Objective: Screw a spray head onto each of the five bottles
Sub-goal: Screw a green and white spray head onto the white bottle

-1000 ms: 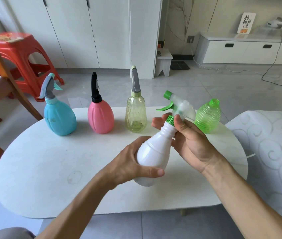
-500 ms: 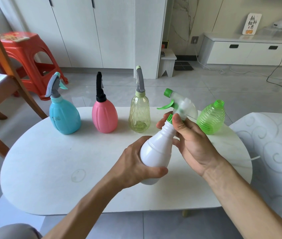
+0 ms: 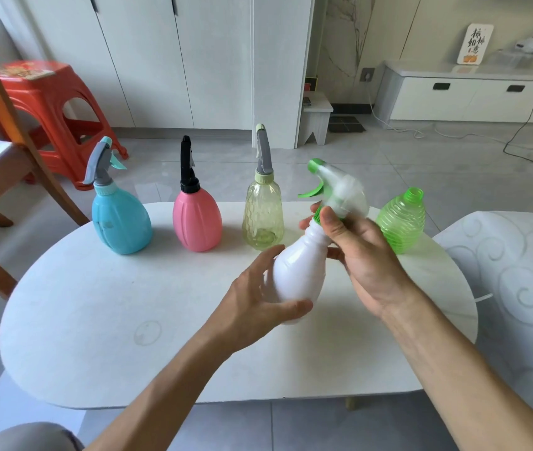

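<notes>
My left hand (image 3: 258, 301) cups the white bottle (image 3: 301, 271) by its belly above the middle of the tabletop (image 3: 96, 320), thumb curled under it. My right hand (image 3: 362, 255) pinches the green collar of the clear spray head (image 3: 340, 190) on its neck. Along the far edge stand the blue bottle (image 3: 118, 222), pink bottle (image 3: 197, 222) and yellow-tinted bottle (image 3: 262, 216), heads on. At the far right stands the green ribbed bottle (image 3: 402, 219), mouth open.

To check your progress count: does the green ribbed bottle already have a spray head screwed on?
No, the green ribbed bottle has an open, bare threaded neck with no head on it.
</notes>
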`<state>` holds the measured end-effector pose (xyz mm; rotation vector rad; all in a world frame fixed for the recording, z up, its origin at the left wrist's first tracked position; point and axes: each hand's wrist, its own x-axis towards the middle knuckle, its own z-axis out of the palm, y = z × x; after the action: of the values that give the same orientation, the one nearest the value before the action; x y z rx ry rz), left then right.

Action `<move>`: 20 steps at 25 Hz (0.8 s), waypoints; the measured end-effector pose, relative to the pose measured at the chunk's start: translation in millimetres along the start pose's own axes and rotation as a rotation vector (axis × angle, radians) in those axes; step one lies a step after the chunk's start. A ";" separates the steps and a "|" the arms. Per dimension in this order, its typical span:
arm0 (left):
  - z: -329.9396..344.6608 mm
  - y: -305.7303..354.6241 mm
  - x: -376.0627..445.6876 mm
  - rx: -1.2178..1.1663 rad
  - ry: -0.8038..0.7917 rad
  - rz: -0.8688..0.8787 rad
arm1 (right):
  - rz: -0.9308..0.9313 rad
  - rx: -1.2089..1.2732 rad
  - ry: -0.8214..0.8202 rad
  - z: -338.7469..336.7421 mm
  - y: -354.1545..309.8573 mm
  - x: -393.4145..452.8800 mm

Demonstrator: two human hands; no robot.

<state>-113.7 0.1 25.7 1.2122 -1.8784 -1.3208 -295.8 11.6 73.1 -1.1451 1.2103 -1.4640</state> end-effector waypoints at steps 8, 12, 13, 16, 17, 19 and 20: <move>-12.4 -23.8 -2.7 0.249 0.106 -0.019 | -0.250 -0.196 0.452 -11.4 7.6 74.5; -16.8 -24.6 -10.4 0.452 0.089 0.079 | -0.244 -0.296 0.478 -5.4 22.2 96.5; -18.3 -24.6 -12.7 0.481 0.086 0.086 | -0.247 -0.320 0.477 -3.4 24.9 99.7; -22.5 -25.4 -18.3 0.557 0.098 0.079 | -0.269 -0.409 0.495 -2.7 28.0 105.9; -24.2 -26.0 -20.0 0.576 0.104 0.074 | -0.274 -0.426 0.511 -4.5 28.7 108.0; -27.4 -26.9 -22.9 0.591 0.114 0.071 | -0.262 -0.445 0.542 -10.4 31.2 112.4; -28.8 -27.3 -24.1 0.589 0.122 0.072 | -0.243 -0.457 0.555 -13.7 32.6 114.2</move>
<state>-69.5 5.7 12.8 1.4419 -2.2728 -0.6444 -326.9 -102.0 52.2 -1.2552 1.9164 -1.8171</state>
